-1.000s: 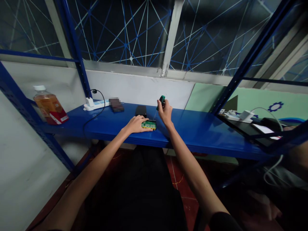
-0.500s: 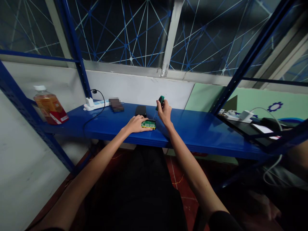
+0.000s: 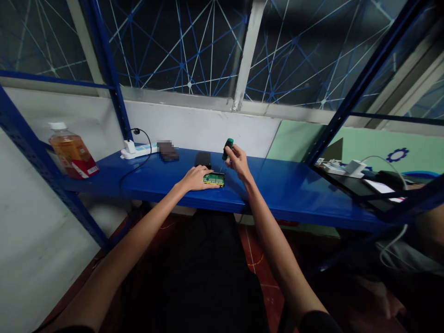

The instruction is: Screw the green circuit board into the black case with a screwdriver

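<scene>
Head view showed one green circuit board point(image 3: 215, 179) lying near the front edge of the blue shelf point(image 3: 284, 189), with one black box point(image 3: 203, 159) just behind it at 11 o'clock. The left hand point(image 3: 197, 179) lay flat on the board's 9 o'clock end, fingers together. The right hand point(image 3: 238, 162) pinched one green-handled screwdriver point(image 3: 227, 149) (tilted, tip down at the board's 3 o'clock end). One bottle point(image 3: 72, 155) and one power strip point(image 3: 137, 151) sat well apart toward 10 o'clock.
</scene>
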The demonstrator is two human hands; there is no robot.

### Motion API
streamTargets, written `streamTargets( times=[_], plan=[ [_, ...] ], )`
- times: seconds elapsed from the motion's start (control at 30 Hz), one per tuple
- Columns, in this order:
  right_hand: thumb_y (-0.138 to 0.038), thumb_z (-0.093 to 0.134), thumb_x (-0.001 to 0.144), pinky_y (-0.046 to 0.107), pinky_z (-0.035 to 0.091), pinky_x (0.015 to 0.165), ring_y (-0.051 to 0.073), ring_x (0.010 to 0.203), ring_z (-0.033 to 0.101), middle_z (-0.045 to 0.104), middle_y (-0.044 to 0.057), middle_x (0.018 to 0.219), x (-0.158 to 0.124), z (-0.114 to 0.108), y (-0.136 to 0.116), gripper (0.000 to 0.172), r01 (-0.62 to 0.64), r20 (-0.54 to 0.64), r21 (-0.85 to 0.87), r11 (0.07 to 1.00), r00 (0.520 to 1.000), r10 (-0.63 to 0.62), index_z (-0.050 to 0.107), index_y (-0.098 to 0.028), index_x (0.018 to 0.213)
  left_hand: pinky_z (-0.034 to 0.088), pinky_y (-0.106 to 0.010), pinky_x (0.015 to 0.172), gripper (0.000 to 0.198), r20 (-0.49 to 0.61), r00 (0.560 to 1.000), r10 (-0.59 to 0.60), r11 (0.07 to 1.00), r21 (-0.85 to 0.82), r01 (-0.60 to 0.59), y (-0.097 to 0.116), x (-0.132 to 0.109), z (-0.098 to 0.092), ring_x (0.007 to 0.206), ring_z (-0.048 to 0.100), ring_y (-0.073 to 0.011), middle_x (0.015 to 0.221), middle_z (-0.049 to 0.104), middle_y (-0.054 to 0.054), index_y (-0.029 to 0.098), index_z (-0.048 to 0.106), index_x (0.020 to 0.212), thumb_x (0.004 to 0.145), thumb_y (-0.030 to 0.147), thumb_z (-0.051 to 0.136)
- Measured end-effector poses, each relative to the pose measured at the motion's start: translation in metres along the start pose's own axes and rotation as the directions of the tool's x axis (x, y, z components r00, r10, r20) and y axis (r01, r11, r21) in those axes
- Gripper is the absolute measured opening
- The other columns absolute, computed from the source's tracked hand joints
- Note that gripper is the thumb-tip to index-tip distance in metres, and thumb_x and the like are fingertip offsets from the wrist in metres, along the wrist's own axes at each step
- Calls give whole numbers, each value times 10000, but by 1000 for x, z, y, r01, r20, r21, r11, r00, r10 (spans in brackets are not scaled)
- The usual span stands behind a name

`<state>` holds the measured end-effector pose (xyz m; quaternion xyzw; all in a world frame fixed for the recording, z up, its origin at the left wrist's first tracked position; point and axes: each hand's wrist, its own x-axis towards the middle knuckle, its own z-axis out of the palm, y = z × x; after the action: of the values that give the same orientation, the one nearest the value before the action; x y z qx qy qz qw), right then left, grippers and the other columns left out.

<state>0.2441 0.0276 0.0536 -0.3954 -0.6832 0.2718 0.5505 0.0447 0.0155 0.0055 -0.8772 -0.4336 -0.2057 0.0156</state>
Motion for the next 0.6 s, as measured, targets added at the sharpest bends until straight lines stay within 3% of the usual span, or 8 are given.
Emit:
streamTargets(
  times=[0.1,0.27,0.37,0.47,0.6],
  plan=[
    [-761,565,792,222,272,393,86,448,458,613,2,679,2,-3,2,546,-46,76,106,993,996,38,609,-226,896,432,-425,996,857,6,1000,-9,1000,-28,9,-2,2,0,1174,568,-342,1301,617,-147,206,612,1359,747,805,574],
    [-766,595,762,217,251,383,95,466,489,648,15,692,2,-4,2,581,-99,84,179,979,993,85,653,-216,938,435,-431,1004,866,53,999,1,994,-109,5,-9,8,-6,1198,568,-353,1320,616,-150,191,616,1357,738,796,586],
    [-765,598,753,217,257,384,87,473,499,675,28,777,2,-4,2,587,-122,74,201,972,991,109,659,-212,942,441,-395,1007,688,81,997,13,968,-251,8,-12,17,-11,1193,590,-320,1298,653,-116,203,706,1235,841,732,508],
    [-743,619,752,213,252,381,74,463,496,677,30,810,2,-6,3,577,-114,83,260,959,992,95,667,-201,944,469,-357,972,492,30,999,45,913,-407,-29,-11,32,-11,1129,641,-277,1224,709,-78,218,753,1142,901,576,518],
    [-744,618,747,205,265,388,71,476,509,693,39,859,2,-6,4,589,-130,91,276,952,990,109,672,-201,969,511,-378,908,378,-68,997,46,836,-543,-75,-4,51,-1,1033,683,-280,1121,751,-99,167,767,1104,848,398,613]
  ],
)
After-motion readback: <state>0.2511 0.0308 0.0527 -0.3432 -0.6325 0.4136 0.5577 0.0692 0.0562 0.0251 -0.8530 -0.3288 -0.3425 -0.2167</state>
